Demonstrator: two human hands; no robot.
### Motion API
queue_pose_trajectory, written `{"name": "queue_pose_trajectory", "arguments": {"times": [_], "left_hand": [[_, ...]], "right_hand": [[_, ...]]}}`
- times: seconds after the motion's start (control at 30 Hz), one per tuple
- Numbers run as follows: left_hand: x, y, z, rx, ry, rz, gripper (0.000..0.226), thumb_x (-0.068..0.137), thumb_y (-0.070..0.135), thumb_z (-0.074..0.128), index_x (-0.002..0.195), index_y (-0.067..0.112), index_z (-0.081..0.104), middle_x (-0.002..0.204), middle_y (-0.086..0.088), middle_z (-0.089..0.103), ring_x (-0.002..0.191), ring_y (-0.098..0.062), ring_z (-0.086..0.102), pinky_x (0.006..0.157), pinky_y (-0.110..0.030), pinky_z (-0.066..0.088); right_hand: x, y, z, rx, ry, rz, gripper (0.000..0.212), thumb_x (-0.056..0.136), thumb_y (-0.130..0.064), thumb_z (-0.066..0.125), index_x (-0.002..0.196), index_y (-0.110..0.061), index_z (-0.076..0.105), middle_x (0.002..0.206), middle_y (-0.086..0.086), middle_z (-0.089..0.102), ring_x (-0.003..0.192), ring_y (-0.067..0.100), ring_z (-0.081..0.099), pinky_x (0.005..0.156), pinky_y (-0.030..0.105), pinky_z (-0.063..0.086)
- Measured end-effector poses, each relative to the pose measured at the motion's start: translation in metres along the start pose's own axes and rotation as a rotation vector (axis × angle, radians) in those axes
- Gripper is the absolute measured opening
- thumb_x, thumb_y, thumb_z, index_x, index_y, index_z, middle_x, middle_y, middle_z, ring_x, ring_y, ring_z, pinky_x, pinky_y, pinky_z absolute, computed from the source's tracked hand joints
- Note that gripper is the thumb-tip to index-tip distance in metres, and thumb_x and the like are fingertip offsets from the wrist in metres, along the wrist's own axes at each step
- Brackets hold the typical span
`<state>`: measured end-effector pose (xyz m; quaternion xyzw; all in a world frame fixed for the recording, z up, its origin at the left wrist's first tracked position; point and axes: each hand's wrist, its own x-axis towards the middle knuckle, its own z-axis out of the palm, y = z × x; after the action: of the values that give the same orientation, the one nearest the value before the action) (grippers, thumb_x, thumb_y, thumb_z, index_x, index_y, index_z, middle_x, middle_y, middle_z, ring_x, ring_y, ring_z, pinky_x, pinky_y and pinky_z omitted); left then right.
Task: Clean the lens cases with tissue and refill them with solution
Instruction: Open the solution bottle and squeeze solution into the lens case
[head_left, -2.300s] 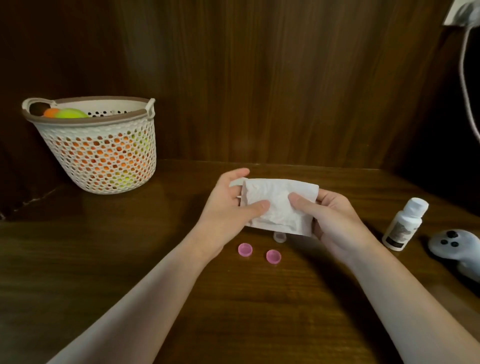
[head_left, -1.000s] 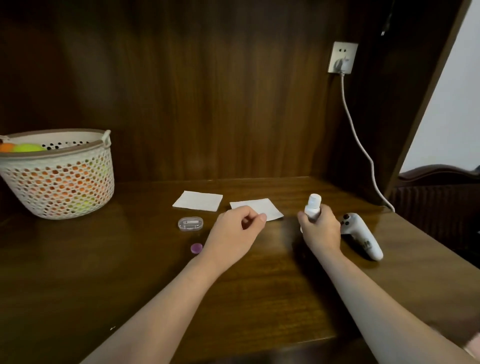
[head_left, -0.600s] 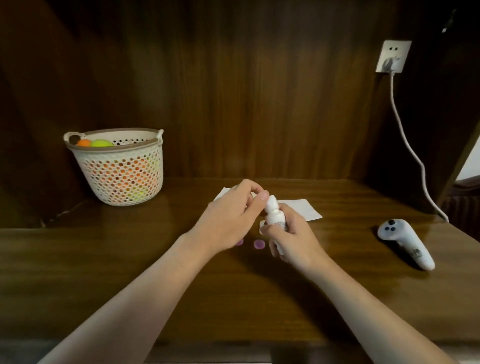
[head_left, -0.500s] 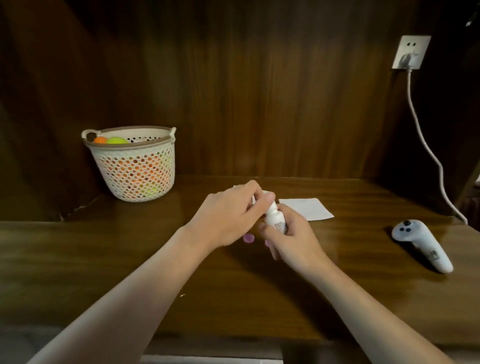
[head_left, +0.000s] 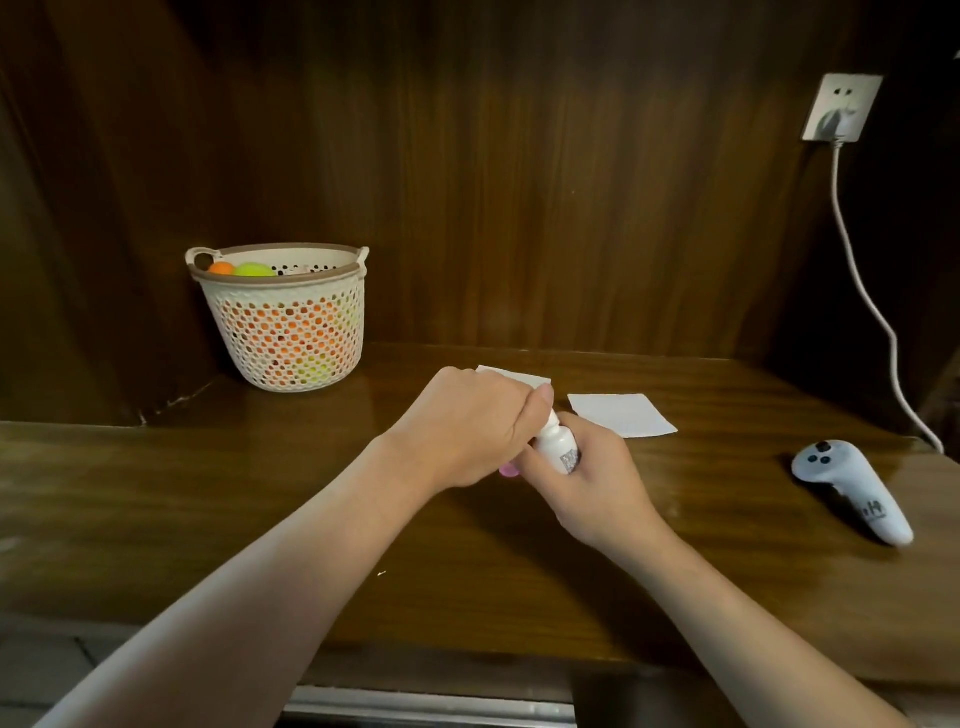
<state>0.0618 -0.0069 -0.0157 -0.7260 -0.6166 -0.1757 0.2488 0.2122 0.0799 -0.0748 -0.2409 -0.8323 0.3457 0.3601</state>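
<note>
My right hand (head_left: 592, 478) grips a small white solution bottle (head_left: 557, 447), tilted up and to the left above the wooden table (head_left: 208, 509). My left hand (head_left: 475, 423) has its fingers curled round the bottle's top, which is hidden under them. A pink lens case cap (head_left: 509, 471) peeks out below my left hand. Two white tissue pieces lie behind the hands: one (head_left: 621, 413) in full view at the right, the other (head_left: 514, 375) mostly covered by my left hand. The clear lens case itself is hidden.
A perforated cream basket (head_left: 285, 322) with orange and green balls stands at the back left. A white handheld controller (head_left: 852, 491) lies at the right. A white cable (head_left: 872, 312) hangs from a wall socket (head_left: 841, 106) down to the table's right corner.
The tissue was laid down in two pieces. My right hand picked up the bottle from the right and brought it to the middle, and my left hand closed over its top.
</note>
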Motion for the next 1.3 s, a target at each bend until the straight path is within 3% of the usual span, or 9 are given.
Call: {"name": "queue_pose_trajectory", "arguments": {"times": [0.17,0.3,0.4,0.6,0.7,0.77,0.9,1.07,1.3], "left_hand": [[0.009,0.002,0.009,-0.185,-0.141,-0.186,0.025,0.114,0.025,0.044,0.091,0.032,0.046,0.075,0.002,0.058,0.067,-0.017,0.065,0.057,-0.029,0.051],[0.021,0.012,0.017,-0.816,-0.194,-0.632,0.056,0.111,0.058,0.026,0.087,0.021,0.062,0.078,0.009,0.058,0.08,-0.015,0.064,0.066,-0.025,0.051],[0.029,0.015,0.027,-0.989,-0.249,-0.755,0.056,0.11,0.061,0.026,0.076,0.027,0.055,0.082,0.005,0.058,0.081,-0.013,0.059,0.065,-0.023,0.05],[0.02,-0.01,0.068,-0.712,0.01,-0.817,0.03,0.113,0.039,0.042,0.105,0.022,0.065,0.099,0.001,0.069,0.09,-0.013,0.066,0.076,-0.025,0.054],[0.013,-0.025,0.083,-0.528,-0.048,-0.776,0.016,0.109,0.025,0.056,0.121,0.023,0.065,0.12,0.003,0.066,0.109,-0.015,0.064,0.095,-0.034,0.06],[0.017,-0.026,0.092,-0.434,-0.113,-0.717,0.017,0.107,0.027,0.059,0.121,0.026,0.068,0.122,0.007,0.065,0.114,-0.014,0.061,0.102,-0.041,0.057],[0.04,-0.007,0.106,-0.351,-0.157,-0.66,0.023,0.1,0.051,0.063,0.115,0.034,0.069,0.108,0.014,0.07,0.107,-0.009,0.064,0.107,-0.045,0.049],[0.074,0.012,0.127,-0.037,-0.401,-0.628,0.059,0.091,0.072,0.058,0.13,0.027,0.063,0.125,0.002,0.071,0.124,-0.023,0.063,0.107,-0.049,0.048],[0.069,0.015,0.138,-0.058,-0.364,-0.597,0.033,0.104,0.048,0.059,0.126,0.024,0.067,0.125,-0.001,0.072,0.123,-0.022,0.065,0.109,-0.05,0.045]], "right_hand": [[-0.005,0.004,-0.008,0.005,0.03,0.013,0.021,0.096,-0.051,0.075,0.08,-0.044,0.063,0.081,-0.028,0.069,0.08,-0.002,0.066,0.056,0.013,0.045],[-0.002,0.007,-0.019,0.11,0.0,-0.001,0.009,0.095,-0.054,0.073,0.092,-0.049,0.066,0.081,-0.014,0.075,0.066,0.01,0.069,0.052,0.022,0.053],[0.002,0.016,-0.028,0.177,0.039,0.016,0.013,0.093,-0.058,0.074,0.093,-0.047,0.066,0.076,-0.011,0.074,0.057,0.007,0.069,0.049,0.016,0.052],[0.025,0.06,-0.047,0.196,0.269,0.188,0.032,0.093,-0.071,0.063,0.116,-0.053,0.052,0.093,-0.019,0.069,0.081,-0.002,0.07,0.054,0.009,0.051],[0.038,0.083,-0.046,0.197,0.253,0.292,0.052,0.103,-0.058,0.057,0.147,-0.042,0.033,0.114,-0.026,0.055,0.098,0.006,0.065,0.06,0.009,0.052],[0.043,0.095,-0.038,0.179,0.236,0.309,0.062,0.107,-0.05,0.056,0.157,-0.037,0.023,0.123,-0.025,0.049,0.106,0.003,0.058,0.079,0.013,0.051],[0.044,0.112,-0.028,0.098,0.269,0.329,0.063,0.109,-0.043,0.058,0.16,-0.031,0.022,0.125,-0.025,0.048,0.107,0.001,0.056,0.089,0.021,0.048],[0.047,0.119,-0.031,0.102,0.347,0.411,0.062,0.107,-0.046,0.06,0.157,-0.036,0.025,0.137,-0.016,0.046,0.11,0.007,0.059,0.081,0.016,0.047],[0.045,0.119,-0.031,0.104,0.345,0.427,0.064,0.107,-0.047,0.059,0.159,-0.036,0.023,0.147,-0.007,0.051,0.124,0.015,0.06,0.101,0.03,0.055]]}}
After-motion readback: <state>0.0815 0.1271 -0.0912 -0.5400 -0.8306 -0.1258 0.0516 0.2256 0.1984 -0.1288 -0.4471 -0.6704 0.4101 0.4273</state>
